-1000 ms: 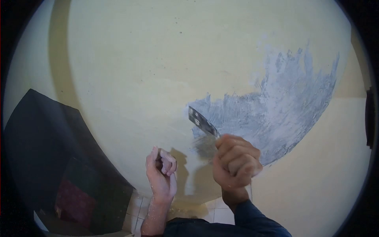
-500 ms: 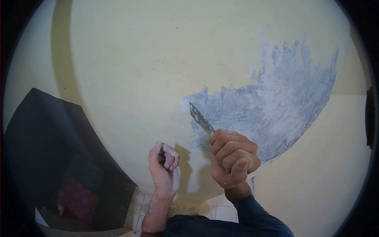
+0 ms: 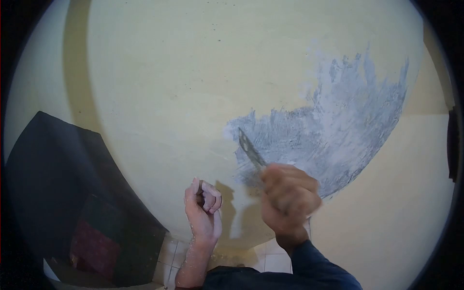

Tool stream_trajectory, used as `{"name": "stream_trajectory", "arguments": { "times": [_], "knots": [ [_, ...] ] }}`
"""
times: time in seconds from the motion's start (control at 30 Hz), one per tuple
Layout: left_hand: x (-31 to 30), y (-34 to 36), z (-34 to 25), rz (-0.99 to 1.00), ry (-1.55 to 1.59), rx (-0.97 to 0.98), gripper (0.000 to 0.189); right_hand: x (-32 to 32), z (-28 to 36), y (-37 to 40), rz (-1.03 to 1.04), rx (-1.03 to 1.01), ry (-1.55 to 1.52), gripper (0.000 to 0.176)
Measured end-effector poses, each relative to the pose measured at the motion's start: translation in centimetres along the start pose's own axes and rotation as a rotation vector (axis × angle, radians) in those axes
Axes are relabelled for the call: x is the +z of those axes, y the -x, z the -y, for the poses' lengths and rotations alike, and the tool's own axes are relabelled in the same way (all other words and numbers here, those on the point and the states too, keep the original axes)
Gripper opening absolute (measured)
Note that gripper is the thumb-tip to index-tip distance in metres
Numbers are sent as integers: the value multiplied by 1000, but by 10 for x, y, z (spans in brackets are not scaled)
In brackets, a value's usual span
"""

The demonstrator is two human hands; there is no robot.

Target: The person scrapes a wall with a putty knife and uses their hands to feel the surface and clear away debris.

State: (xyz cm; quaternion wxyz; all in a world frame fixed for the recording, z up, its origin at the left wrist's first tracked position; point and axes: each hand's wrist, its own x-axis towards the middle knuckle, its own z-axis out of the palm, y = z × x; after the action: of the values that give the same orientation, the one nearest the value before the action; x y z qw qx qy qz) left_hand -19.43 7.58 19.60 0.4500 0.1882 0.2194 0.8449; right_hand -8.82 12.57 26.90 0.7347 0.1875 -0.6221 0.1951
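Note:
My right hand (image 3: 291, 197), slightly blurred, is wrapped round the handle of a putty knife (image 3: 251, 151). Its grey, stained blade points up and to the left, the tip over the left end of a rough grey-white patch (image 3: 333, 125) on the pale yellow wall (image 3: 154, 87). Lower left of it, my left hand (image 3: 205, 200) is loosely curled in front of the wall, its fingers bent in toward the palm and whitened with dust. Nothing shows between them. Flecks cling to the left wrist and forearm.
A dark panel-like surface (image 3: 53, 159) with a dull red area (image 3: 94, 249) stands at the lower left. Light floor tiles (image 3: 278, 262) show below the wall. A dark object (image 3: 453, 145) is at the far right edge.
My right hand and the putty knife have shifted slightly right and down, and the blade has turned a little. My left hand keeps its curled pose. The view has moved slightly.

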Motion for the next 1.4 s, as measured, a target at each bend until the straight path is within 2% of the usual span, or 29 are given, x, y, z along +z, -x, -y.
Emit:
{"name": "stream_trajectory", "arguments": {
  "times": [0.03,0.13,0.23,0.3,0.37,0.43,0.53,0.63,0.73,0.8,0.87,0.97,1.07,1.17,1.27,1.37,1.4],
  "knots": [
    [-2,2,-2,-10,1,1,42,1,8,-1,-9,2,-21,46],
    [-6,0,-7,-38,88,2,41,5,-21,6,8,-101,133,46],
    [-3,4,-12,27,91,40,42,5,-2,0,48,-13,50,45],
    [-7,0,-12,35,60,47,40,-7,-5,14,77,71,515,45],
    [-13,9,-12,2,25,29,40,-13,-3,27,75,107,513,45],
    [-7,3,-11,-9,14,34,40,4,-15,-2,50,12,30,46],
    [-15,4,-11,82,69,50,43,-2,3,-2,47,12,126,47],
    [-11,-1,-9,7,97,8,42,4,-19,-2,-24,55,55,49],
    [-8,3,-10,5,56,13,41,-4,6,-5,31,-56,-42,38],
    [-10,-2,-10,25,45,23,41,-8,-22,-4,92,-9,40,40],
    [-10,-2,-9,20,39,-2,41,-7,-19,1,38,59,6,45],
    [-6,-2,-13,-2,66,-11,40,-4,11,-8,45,41,-47,47],
    [-13,2,-8,-9,82,-37,40,-6,-28,5,52,30,21,49],
    [-10,-2,-8,34,52,-41,40,6,1,-2,-5,-4,-1,49],
    [-17,0,-2,31,52,-67,43,8,-33,6,-32,0,61,49],
    [-14,-6,1,64,15,-97,46,9,1,-3,33,85,23,51],
    [-13,-8,1,57,11,-102,47,10,-9,-4,25,63,73,51]
  ]
}}
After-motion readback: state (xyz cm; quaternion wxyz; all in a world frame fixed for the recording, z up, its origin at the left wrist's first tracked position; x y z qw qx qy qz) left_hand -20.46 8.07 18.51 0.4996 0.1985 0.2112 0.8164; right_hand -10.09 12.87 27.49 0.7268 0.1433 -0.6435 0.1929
